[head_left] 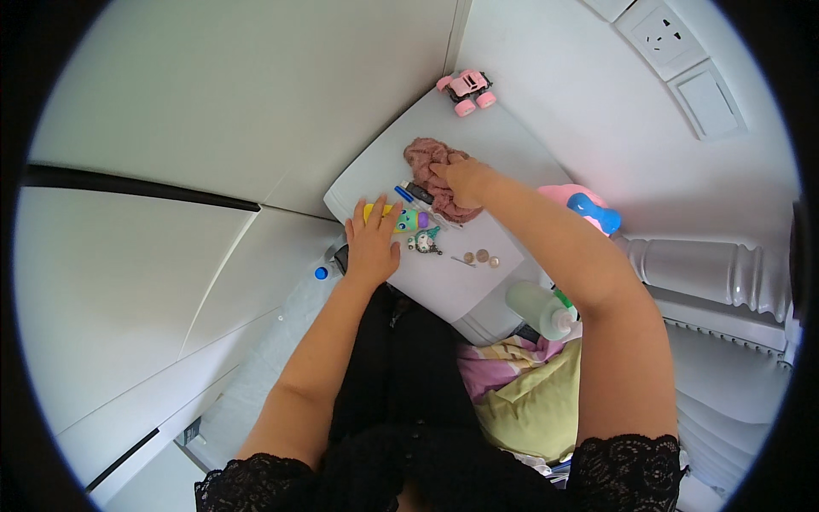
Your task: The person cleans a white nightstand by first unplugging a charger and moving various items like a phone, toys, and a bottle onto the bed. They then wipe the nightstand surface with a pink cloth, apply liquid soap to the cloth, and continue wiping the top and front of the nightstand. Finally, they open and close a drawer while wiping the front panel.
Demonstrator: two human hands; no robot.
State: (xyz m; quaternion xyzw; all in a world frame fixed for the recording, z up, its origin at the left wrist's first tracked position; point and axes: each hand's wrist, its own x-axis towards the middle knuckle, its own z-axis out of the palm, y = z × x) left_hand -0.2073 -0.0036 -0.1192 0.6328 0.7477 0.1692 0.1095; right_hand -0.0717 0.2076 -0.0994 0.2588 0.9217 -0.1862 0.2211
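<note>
My right hand (pixel 467 182) reaches across the white tabletop (pixel 465 277) and grips a crumpled dusty-pink cloth (pixel 424 156), its fingertips partly sunk in the folds. With fingers spread, my left hand (pixel 372 246) rests on a yellow, turquoise and purple toy with a cartoon face (pixel 409 221), covering part of it. Between the hands lie a blue-capped pen (pixel 404 194) and a small black object (pixel 419 192) beside the cloth. Just right of my left hand is a small white-and-teal character figure (pixel 424 241). Several coins (pixel 483 255) and a thin short stick (pixel 463 261) lie nearer to me.
A pink toy truck (pixel 467 90) stands at the far corner. Near the table's right edge is a pale green pump bottle (pixel 537 309). A pink-and-blue object (pixel 593 211) sits by the wall. Below, right, is yellow-green fabric (pixel 533 405); a cabinet (pixel 145 256) borders the left.
</note>
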